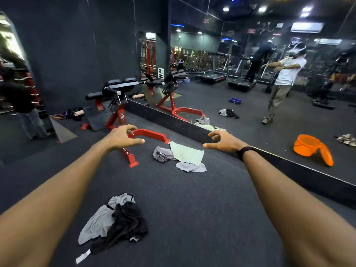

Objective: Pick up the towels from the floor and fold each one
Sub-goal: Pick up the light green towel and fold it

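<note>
Grey and black towels (115, 218) on floor | left hand (123, 136) empty, loosely curled | right hand (223, 140) same

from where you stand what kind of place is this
Most likely a gym. A red-framed padded bench stands on dark rubber flooring, a wall mirror runs along the floor, and treadmills show in its reflection. Towels lie scattered on the floor.

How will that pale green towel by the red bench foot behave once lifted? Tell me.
The pale green towel will probably drape limply, since it lies creased. It looks thin, so likely light. It overlaps a grey towel, which may drag along.
</note>
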